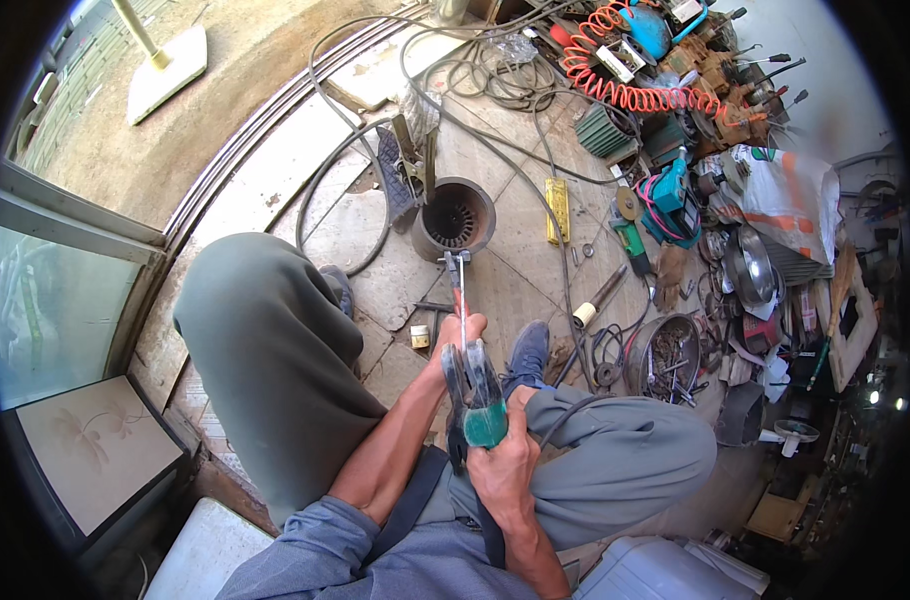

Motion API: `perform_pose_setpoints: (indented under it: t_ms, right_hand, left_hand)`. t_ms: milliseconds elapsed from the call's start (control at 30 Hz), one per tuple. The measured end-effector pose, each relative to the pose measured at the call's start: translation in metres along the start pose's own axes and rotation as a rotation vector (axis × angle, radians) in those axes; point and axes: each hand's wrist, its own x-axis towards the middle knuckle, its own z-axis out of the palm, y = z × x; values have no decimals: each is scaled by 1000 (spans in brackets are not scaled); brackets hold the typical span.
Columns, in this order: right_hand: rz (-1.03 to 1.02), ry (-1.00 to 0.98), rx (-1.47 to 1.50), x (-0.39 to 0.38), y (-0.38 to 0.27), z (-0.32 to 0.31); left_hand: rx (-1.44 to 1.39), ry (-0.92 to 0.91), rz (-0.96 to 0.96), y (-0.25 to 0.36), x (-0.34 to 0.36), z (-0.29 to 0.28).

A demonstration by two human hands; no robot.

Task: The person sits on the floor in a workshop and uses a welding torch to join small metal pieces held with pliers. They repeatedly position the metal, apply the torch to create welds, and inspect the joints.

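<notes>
My right hand (505, 470) is wrapped round a green-and-black electrode holder (483, 422) above my lap. A thin straight welding rod (464, 312) runs from its jaws toward a motor housing (455, 215), an open dark metal cylinder with slots inside. My left hand (459, 332) is closed on a red-handled tool (457, 298), perhaps pliers. The tool reaches a small grey metal piece (456, 257) at the housing's near rim; whether the rod tip touches it I cannot tell. A metal clamp (416, 165) stands at the housing's far left side.
Cables (495, 85) loop across the tiled floor. On the right lie a green angle grinder (630, 230), a teal power tool (672, 200), a yellow box (557, 210) and a bowl of metal bits (665, 355). A hammer (435, 306) and small jar (420, 336) sit near my left hand.
</notes>
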Motion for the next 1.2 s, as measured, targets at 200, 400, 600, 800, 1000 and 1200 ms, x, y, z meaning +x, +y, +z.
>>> perform_pose_setpoints:
  t_ms: [200,400,600,800,1000,1200]
  right_hand:
    - [4,-7,20,0,1,0]
    - [7,-5,8,0,1,1]
    - [18,-16,15,0,1,0]
    - [17,-9,21,0,-1,0]
    - [-10,-9,-31,-1,4,2]
    - [7,-1,2,-1,3,1]
  left_hand:
    - [18,23,1,-1,0,1]
    - [-15,13,3,-5,5,-1]
    - [-25,-4,10,-10,7,-1]
    - [-10,16,-11,-10,8,-1]
    - [35,12,6,-8,8,-1]
    - [14,28,12,-1,1,2]
